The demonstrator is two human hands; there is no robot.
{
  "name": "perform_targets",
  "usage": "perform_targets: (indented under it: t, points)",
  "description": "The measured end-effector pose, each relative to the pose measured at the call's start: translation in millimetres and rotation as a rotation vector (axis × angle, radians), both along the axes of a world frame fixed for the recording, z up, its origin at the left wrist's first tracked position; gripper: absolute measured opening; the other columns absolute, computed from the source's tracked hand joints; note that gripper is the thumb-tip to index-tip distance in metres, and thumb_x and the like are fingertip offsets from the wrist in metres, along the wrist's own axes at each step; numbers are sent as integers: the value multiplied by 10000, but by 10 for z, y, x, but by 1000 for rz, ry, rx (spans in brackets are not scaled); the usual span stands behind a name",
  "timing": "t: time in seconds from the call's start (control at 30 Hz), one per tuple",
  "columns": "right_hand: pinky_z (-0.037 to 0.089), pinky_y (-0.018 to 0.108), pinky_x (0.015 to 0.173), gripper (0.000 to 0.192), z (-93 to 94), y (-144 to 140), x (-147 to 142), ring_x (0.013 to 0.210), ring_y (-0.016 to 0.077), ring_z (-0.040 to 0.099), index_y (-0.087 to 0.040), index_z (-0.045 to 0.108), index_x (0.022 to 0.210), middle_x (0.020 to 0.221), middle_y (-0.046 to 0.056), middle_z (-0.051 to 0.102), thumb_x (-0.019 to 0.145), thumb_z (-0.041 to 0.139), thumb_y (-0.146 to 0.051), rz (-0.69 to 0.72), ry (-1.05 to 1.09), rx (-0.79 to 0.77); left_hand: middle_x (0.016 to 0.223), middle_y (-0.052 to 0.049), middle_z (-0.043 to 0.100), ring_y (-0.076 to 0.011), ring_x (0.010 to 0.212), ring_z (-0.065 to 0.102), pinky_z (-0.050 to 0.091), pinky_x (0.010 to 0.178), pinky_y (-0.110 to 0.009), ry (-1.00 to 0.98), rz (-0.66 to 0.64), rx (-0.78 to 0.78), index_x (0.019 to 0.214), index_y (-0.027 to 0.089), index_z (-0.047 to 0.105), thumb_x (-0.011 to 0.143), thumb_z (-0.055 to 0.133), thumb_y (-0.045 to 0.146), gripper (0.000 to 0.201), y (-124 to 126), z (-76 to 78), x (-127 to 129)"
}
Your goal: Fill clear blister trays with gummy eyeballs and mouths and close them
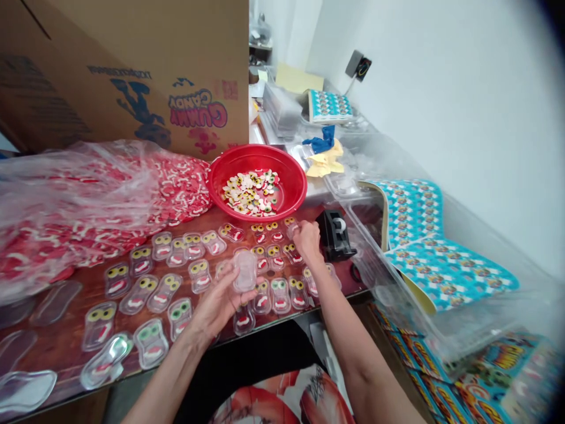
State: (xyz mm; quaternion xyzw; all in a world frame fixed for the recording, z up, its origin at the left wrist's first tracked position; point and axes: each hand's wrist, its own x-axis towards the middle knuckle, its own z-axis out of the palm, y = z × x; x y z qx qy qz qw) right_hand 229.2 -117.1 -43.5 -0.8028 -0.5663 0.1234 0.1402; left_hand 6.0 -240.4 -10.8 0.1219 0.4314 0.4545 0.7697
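The bowl [258, 176] is bright red. Inside it lie white, yellow and green eye candies [251, 193]. Right of the bowl, card sheets [435, 253] carry a turquoise-and-white checker pattern; left, red-and-white gummies [132, 200].

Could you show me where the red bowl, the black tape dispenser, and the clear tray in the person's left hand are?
red bowl [289, 168]: head view, on the bare inner wall at its right side.
black tape dispenser [332, 235]: head view, on its black body.
clear tray [245, 272]: head view, on the middle of the plastic shell.

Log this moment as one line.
left hand: holds clear tray | right hand: on filled tray | red bowl: candy eyes
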Motion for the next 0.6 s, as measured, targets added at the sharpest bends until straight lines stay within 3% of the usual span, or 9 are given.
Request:
perform_targets:
  t: [0.17,0.3,0.6]
  points:
    - [476,331,816,256,58,-52,-52,950,240,639,-138,646,1147,1197,177,564,951,520,-244,32,-92,-50,1209,-133,700,-287,974,744,650,714,-345,-2,-14,26,1293,189,564,913,628,203,386,-40,-31,-35]
    - [483,344,806,331,49,-40,-54,1119,301,562,-170,628,1146,1238,172,557,908,623,-400,149,-198,-44,1168,-118,719,-277,960,747,650,720,-342,-5,-14,31,1200,173,607,906,643,213,299,-68,-46,-55]
    - [466,345,832,236,5,111,25,1113,303,551,-159,648,1103,1193,174,602,904,559,-248,228,-289,-92,1263,-137,682,-295,974,744,651,725,-352,-23,-16,28,1314,197,568,900,654,221,423,-100,-61,-28]
